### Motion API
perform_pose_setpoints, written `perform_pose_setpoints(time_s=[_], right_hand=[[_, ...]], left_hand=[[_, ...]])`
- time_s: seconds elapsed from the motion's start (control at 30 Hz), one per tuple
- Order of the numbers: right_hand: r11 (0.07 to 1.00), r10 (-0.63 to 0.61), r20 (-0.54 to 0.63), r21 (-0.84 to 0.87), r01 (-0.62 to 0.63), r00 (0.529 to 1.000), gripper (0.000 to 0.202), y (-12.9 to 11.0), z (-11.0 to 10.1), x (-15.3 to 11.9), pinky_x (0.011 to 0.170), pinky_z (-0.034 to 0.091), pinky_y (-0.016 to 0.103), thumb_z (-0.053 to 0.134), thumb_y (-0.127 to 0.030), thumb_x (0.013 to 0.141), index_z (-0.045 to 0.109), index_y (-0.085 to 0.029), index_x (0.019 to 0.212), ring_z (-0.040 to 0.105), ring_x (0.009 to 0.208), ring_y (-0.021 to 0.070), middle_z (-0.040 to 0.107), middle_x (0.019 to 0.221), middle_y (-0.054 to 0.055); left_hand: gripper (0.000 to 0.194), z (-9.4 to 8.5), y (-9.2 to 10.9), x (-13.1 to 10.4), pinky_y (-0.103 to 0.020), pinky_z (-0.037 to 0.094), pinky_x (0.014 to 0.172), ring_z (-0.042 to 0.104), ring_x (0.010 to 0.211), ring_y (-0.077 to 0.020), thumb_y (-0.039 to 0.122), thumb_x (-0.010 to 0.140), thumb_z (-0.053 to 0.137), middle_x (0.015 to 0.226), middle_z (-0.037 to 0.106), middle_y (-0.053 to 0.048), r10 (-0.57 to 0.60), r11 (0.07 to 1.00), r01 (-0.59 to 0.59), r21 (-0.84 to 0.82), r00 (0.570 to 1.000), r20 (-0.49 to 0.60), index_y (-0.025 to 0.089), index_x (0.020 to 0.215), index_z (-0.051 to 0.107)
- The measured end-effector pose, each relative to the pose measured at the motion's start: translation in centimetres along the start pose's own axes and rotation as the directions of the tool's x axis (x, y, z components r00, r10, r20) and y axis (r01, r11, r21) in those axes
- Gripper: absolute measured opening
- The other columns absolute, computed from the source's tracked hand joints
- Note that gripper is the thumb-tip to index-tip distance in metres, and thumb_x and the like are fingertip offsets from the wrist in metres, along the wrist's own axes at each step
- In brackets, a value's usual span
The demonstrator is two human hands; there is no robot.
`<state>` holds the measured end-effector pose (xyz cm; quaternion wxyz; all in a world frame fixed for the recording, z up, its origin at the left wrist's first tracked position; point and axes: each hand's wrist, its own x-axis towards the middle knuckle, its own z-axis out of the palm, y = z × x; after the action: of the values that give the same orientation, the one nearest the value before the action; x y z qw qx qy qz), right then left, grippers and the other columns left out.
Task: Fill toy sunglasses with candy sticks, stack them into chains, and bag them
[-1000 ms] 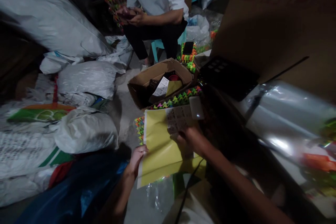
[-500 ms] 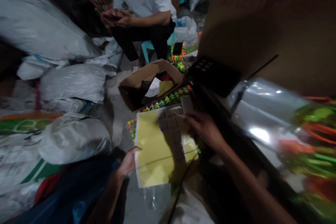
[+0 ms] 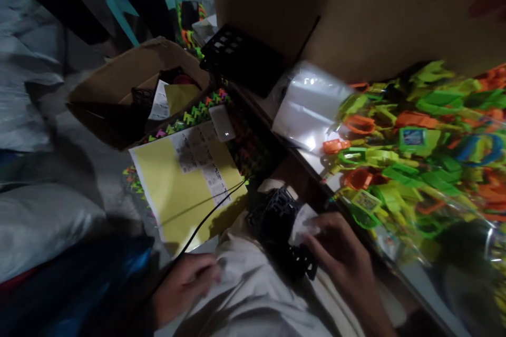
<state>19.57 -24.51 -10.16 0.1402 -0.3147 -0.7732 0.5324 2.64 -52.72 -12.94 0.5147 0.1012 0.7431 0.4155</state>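
Note:
A yellow backing sheet (image 3: 162, 189) with white printed labels (image 3: 215, 179) lies on a colourful patterned surface, a thin black cable crossing over it. My right hand (image 3: 336, 247) pinches a small whitish label (image 3: 304, 224) beside a black openwork plastic piece (image 3: 276, 216) on my lap. Near the sheet's lower edge, over the pale trousers (image 3: 245, 274), my left hand (image 3: 190, 279) has its fingers curled and blurred; whether anything is in them is unclear. A small whitish rectangular object (image 3: 222, 122) rests at the sheet's upper right corner.
A cardboard box (image 3: 106, 79) with papers stands upper left. Green, orange and yellow plastic toy watches (image 3: 419, 152) fill the right side, beside clear plastic bags (image 3: 312, 105). A black slotted object (image 3: 245, 55) lies against the large carton (image 3: 356, 16). A person's dark-clothed legs show at the top left.
The view has swung right and down. My left hand has let go of the yellow sheet. My right hand has moved from the sheet to the black piece, with a whitish label in its fingers.

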Motion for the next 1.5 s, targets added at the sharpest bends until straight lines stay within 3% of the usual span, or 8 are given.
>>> perform_pose_setpoints(time_s=[0.07,0.1,0.23,0.33,0.63,0.83,1.03,1.5], right_hand=[[0.998,0.047,-0.025,0.051,-0.046,0.999,0.015,1.4,1.0,-1.2,0.064,0.063,0.026,0.079,-0.034,0.098,0.067,-0.027,0.104,0.069,0.077,0.0183,0.064,0.096,0.003],[0.997,0.062,-0.034,0.054,-0.060,0.997,0.017,1.9,1.4,-1.6,0.065,0.063,0.027,0.079,-0.035,0.098,0.067,-0.027,0.105,0.069,0.079,0.0185,0.063,0.097,0.003],[0.996,0.084,-0.016,0.037,-0.084,0.996,0.020,2.4,2.8,-2.4,0.066,0.061,0.027,0.077,-0.030,0.098,0.064,-0.027,0.113,0.066,0.080,0.0178,0.061,0.104,0.004],[0.996,0.079,-0.016,0.037,-0.079,0.997,0.023,2.3,3.7,-2.4,0.066,0.060,0.027,0.075,-0.026,0.098,0.062,-0.027,0.118,0.065,0.080,0.0172,0.060,0.107,0.003],[0.999,0.023,0.019,-0.036,-0.023,1.000,0.021,2.3,4.6,-2.2,0.072,0.057,0.029,0.071,-0.023,0.101,0.063,-0.027,0.120,0.062,0.084,0.0194,0.061,0.106,0.003],[0.997,-0.027,0.038,-0.068,0.030,0.999,0.022,2.4,4.8,-2.2,0.075,0.054,0.027,0.068,-0.019,0.102,0.062,-0.028,0.122,0.059,0.086,0.0186,0.059,0.107,0.003],[0.997,-0.019,0.031,-0.081,0.021,0.999,0.021,2.4,5.1,-2.3,0.077,0.055,0.029,0.068,-0.020,0.103,0.061,-0.028,0.121,0.060,0.088,0.0194,0.059,0.109,0.003],[0.988,0.008,0.064,-0.151,0.002,0.998,0.017,2.2,5.4,-2.3,0.079,0.057,0.029,0.066,-0.021,0.105,0.059,-0.026,0.119,0.063,0.092,0.0198,0.059,0.110,0.005]], left_hand=[[0.035,2.1,2.2,0.6,-0.027,0.049,0.065,0.065,0.068,-0.0179,0.052,0.101,0.064,0.070,0.070,0.002,0.010,0.998,-0.017,0.063,0.995,0.103,0.026,0.083,0.077],[0.036,2.9,3.2,1.1,-0.027,0.048,0.066,0.065,0.072,-0.0181,0.052,0.103,0.058,0.075,0.070,0.001,0.020,0.996,-0.028,0.081,0.996,0.092,0.025,0.088,0.075],[0.031,5.4,5.1,3.0,-0.027,0.048,0.071,0.066,0.082,-0.0192,0.052,0.105,0.056,0.086,0.070,-0.001,0.118,0.992,-0.109,0.059,0.977,-0.179,0.023,0.102,0.069],[0.028,6.4,5.3,3.6,-0.027,0.051,0.074,0.069,0.086,-0.0190,0.049,0.103,0.061,0.093,0.073,-0.003,0.161,0.987,-0.160,0.025,0.953,-0.256,0.022,0.110,0.068],[0.031,7.2,5.6,3.6,-0.026,0.048,0.066,0.067,0.078,-0.0162,0.048,0.102,0.065,0.097,0.071,-0.003,0.245,0.964,-0.206,0.167,0.932,-0.268,0.023,0.121,0.068],[0.043,7.8,5.2,3.8,-0.029,0.049,0.069,0.063,0.082,-0.0183,0.046,0.091,0.078,0.105,0.068,-0.004,0.248,0.951,-0.179,0.252,0.928,-0.277,0.025,0.126,0.066],[0.037,8.2,4.9,4.3,-0.031,0.053,0.073,0.061,0.083,-0.0178,0.037,0.093,0.075,0.108,0.064,-0.003,0.315,0.920,-0.228,0.319,0.913,-0.258,0.025,0.127,0.065],[0.024,8.4,3.0,5.3,-0.028,0.065,0.077,0.072,0.093,-0.0176,0.037,0.097,0.069,0.107,0.058,-0.003,0.191,0.981,-0.194,0.014,0.949,-0.250,0.025,0.118,0.072]])
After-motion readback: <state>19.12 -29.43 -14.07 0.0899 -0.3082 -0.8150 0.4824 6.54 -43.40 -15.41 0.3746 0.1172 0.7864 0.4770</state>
